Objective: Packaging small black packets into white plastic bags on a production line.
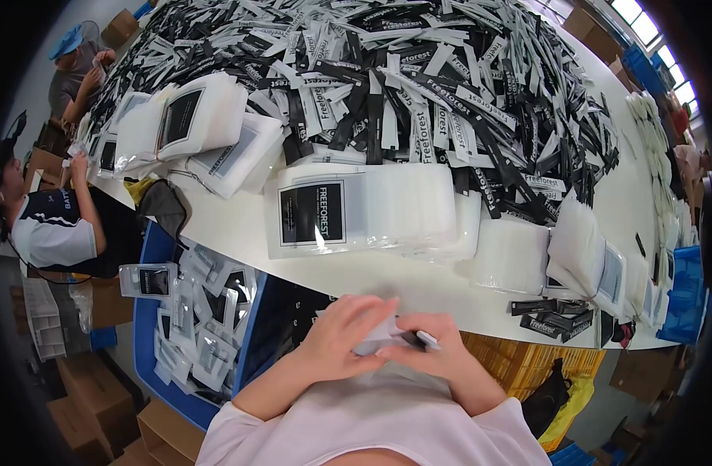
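Close to my body, both hands meet over a pale plastic pouch [379,336]. My left hand [345,335] grips it from the left with curved fingers. Between the thumb and fingers of my right hand [433,343] are the pouch's other side and a small packet [428,339] with a white edge; most of that packet is hidden. Beyond my hands, a thick stack of clear pouches [402,201] with black printed labels lies on the white table [327,274]. A large heap of black and white stick packets [426,116] covers the table's far part.
Left of me stands a blue bin [140,343] holding filled pouches [213,355]. More bundled pouches [513,256] and a few black packets [557,319] lie at right. A yellow crate [501,367] is below the table edge. Two people [59,233] sit at left.
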Demonstrator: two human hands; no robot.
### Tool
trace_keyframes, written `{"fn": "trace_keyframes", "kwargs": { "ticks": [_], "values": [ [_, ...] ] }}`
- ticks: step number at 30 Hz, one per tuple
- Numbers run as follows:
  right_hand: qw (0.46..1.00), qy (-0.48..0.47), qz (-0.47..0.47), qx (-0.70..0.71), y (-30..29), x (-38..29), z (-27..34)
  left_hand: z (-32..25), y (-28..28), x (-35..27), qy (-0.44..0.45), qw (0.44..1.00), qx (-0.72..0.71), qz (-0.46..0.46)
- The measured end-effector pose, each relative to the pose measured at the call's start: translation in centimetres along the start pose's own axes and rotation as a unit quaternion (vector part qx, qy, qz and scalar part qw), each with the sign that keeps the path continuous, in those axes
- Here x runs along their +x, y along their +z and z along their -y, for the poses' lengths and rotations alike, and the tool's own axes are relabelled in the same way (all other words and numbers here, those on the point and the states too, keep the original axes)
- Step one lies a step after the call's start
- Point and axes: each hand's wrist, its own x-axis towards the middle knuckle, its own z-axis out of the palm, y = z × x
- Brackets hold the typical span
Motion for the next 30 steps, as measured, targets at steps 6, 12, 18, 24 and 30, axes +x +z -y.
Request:
{"fn": "trace_keyframes", "kwargs": {
  "ticks": [6,12,18,24,30],
  "values": [
    [0.999,0.035,-0.003,-0.031,-1.0,0.1,-0.3,-0.6,-0.1,0.6,-0.035,0.997,-0.032,0.058],
    [0.978,-0.022,-0.094,0.184,-1.7,0.1,-3.2,-0.4,0.3,0.4,-0.024,0.999,0.024,0.013],
    [0.979,-0.104,0.017,0.174,-1.3,1.6,2.9,-0.5,2.2,0.9,-0.012,0.984,0.128,-0.124],
    [0.98,-0.093,0.103,0.14,-1.4,1.8,2.3,0.3,2.5,0.5,0.06,0.982,0.097,-0.152],
    [0.988,-0.156,-0.014,0.013,-0.8,1.6,2.4,0.7,2.3,0.5,0.059,0.988,0.037,-0.141]
  ]
}}
